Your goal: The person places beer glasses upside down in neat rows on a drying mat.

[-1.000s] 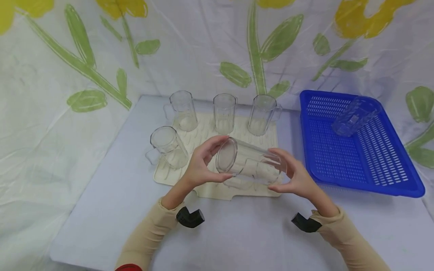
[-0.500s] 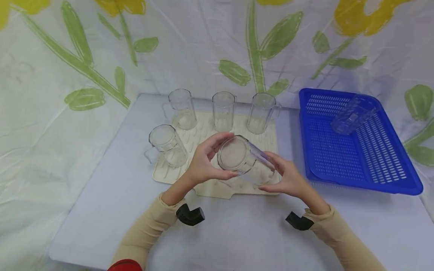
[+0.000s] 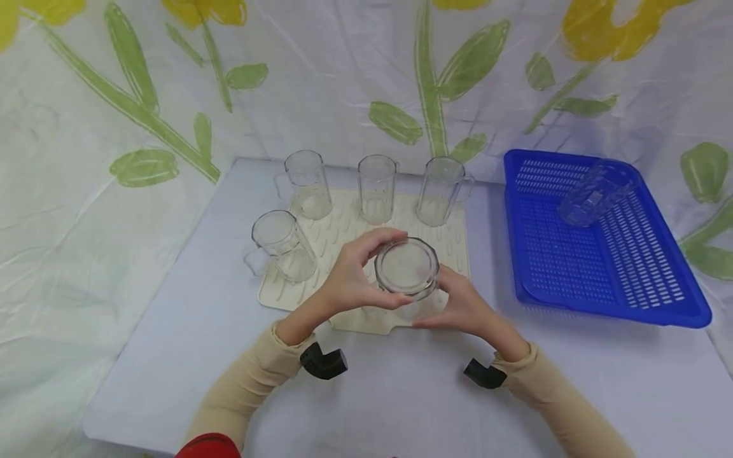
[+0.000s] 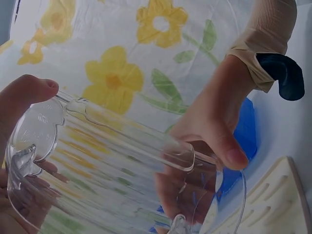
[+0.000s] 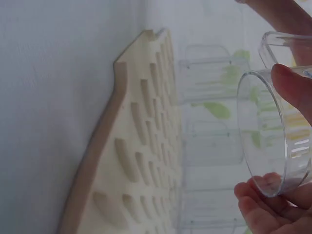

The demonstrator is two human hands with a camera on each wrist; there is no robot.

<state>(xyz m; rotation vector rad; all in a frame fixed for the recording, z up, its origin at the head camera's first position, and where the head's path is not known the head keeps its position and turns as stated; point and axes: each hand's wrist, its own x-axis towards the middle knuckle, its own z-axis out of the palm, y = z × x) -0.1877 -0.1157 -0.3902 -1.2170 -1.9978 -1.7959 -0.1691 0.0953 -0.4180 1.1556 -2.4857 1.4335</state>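
A clear mug (image 3: 406, 266) hangs over the cream ridged mat (image 3: 338, 242), held between both hands, its round base turned up to the head camera. My left hand (image 3: 357, 280) grips it at the base end. Lower down, my right hand (image 3: 460, 306) holds the rim end; its fingers and thumb curve round the glass in the left wrist view. The right wrist view shows the open rim (image 5: 243, 117) facing the mat. Across the mat's back and left side stand several similar mugs, among them a left front mug (image 3: 284, 245) and a back middle mug (image 3: 376, 189).
To the right sits a blue plastic basket (image 3: 518, 254) with one clear mug (image 3: 592, 194) leaning inside. A white table (image 3: 189, 331) carries everything, and a flowered curtain (image 3: 326, 89) hangs behind it. Black camera mounts (image 3: 323, 361) stick out from the sleeves.
The mug has swung from lying sideways to base up between the hands. My right hand has moved left and in underneath; the left hand keeps its grip on the base end.
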